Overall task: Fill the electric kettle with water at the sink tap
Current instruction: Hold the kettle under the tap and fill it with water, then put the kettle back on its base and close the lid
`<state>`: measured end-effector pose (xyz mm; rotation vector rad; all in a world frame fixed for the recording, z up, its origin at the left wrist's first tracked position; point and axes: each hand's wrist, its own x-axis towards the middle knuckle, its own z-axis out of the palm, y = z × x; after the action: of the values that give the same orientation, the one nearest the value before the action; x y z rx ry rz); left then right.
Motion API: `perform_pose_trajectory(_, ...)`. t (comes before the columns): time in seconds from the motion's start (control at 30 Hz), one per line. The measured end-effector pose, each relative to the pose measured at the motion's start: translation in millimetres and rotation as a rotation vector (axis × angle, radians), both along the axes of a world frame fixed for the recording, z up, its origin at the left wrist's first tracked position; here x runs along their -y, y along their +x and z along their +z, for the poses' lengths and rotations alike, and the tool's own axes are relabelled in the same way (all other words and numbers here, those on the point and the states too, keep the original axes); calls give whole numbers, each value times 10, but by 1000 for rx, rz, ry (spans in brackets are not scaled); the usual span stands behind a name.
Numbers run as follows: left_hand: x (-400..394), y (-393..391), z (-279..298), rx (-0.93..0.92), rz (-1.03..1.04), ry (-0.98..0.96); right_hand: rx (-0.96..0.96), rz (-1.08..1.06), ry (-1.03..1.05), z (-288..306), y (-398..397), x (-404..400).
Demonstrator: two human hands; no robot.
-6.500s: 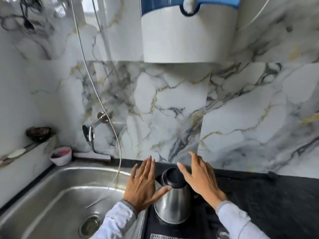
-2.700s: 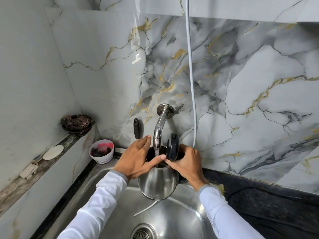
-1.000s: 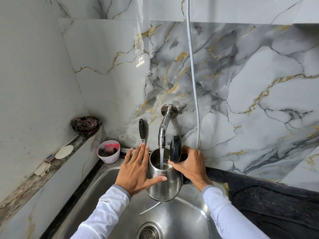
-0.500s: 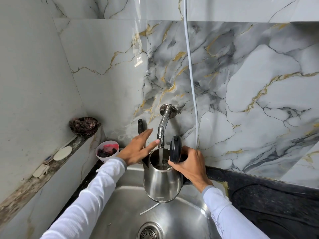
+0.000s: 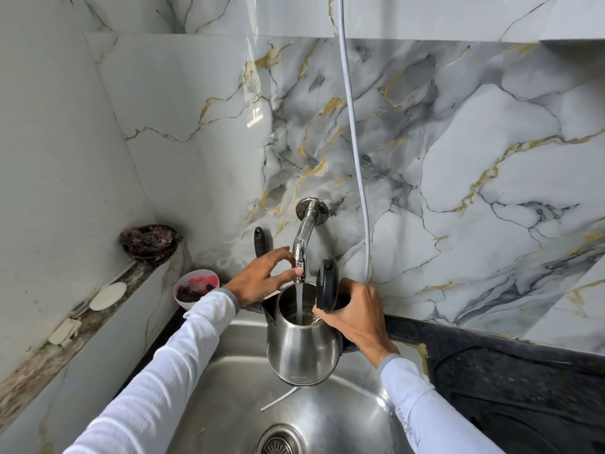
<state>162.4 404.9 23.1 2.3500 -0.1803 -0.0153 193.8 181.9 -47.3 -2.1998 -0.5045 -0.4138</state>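
Head view: right hand point(image 5: 355, 317) grips the shiny steel kettle point(image 5: 302, 347) under the curved chrome tap point(image 5: 302, 239), left hand point(image 5: 262, 280) pinching the spout.

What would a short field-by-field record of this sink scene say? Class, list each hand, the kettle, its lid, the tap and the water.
left hand: fingers at the tap spout's tip
right hand: grips the kettle's handle side
kettle: steel, held above the sink, under the spout
lid: black, flipped open, upright
tap: wall-mounted, running
water: stream falls into the kettle's mouth
fill level: cannot tell
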Motion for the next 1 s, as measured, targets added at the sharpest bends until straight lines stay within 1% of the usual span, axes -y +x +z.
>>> perform_pose_trajectory(0.07, 48, 0, 3, 52, 29, 63, -6, 1, -1, -9, -16, 1)
perform_pose_trajectory(0.17, 184, 7, -22, 202, 146, 222, -3, -11, -21, -20, -32, 12)
perform_pose_trajectory(0.23, 261, -51, -31, 277, 229, 256, -15, -12, -37, -8, -40, 15)
perform_pose_trajectory(0.3, 292, -154, -60, 331, 268, 318, -19, -14, -47, 3, -58, 28)
perform_pose_trajectory(0.37, 308, -320, -91, 322, 263, 383, -12, -23, -55, 30, -87, 57)
perform_pose_trajectory(0.43, 335, -550, -128, 243, 223, 422, -9, -24, -64, 67, -141, 108)
perform_pose_trajectory(0.53, 412, -887, -224, 160, 145, 603, -6, -30, -69, 166, -256, 218)
perform_pose_trajectory(0.6, 504, -1074, -255, 156, 116, 714, -2, -34, -54, 256, -357, 331)
perform_pose_trajectory(0.63, 554, -1137, -259, 163, 106, 741, -5, -37, -52, 302, -399, 387)
perform_pose_trajectory(0.87, 1168, -1431, -129, 285, 103, 796, -2, -109, -18, 550, -821, 1069)
perform_pose_trajectory(1.0, 1640, -1534, -99, 348, 66, 778, 23, -131, -22, 629, -999, 1597)
